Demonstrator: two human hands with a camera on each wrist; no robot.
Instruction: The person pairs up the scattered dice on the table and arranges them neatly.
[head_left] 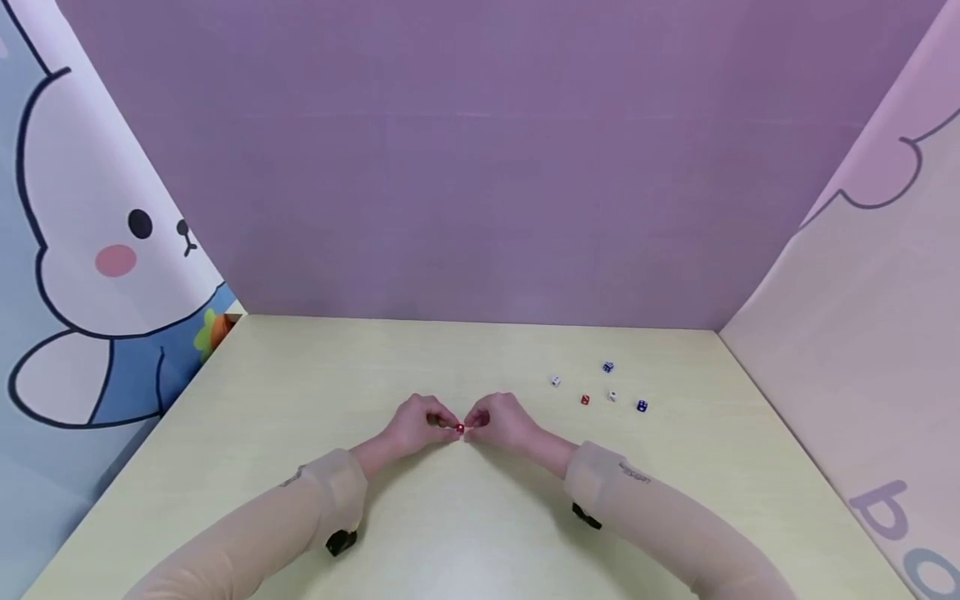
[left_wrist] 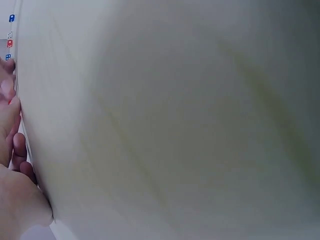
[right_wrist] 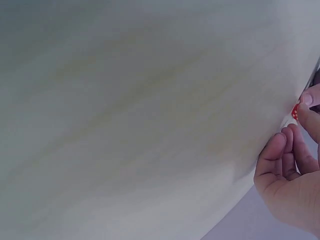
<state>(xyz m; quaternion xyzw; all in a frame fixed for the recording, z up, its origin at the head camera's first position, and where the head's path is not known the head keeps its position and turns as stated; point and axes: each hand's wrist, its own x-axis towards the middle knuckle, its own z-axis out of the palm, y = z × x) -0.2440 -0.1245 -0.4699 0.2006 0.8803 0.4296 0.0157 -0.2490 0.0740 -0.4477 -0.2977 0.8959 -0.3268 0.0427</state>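
From afar, my left grip (head_left: 418,423) pinches the red die (head_left: 460,428) over the worktop (head_left: 465,533), my right grip (head_left: 506,421) just beside it, whether clamped I cannot tell; uneven pressure could flick it away.

Purple panel (head_left: 480,167) behind pale tabletop (head_left: 465,525); cartoon rabbit (head_left: 90,200) at left, purplish letters (head_left: 877,493) at right
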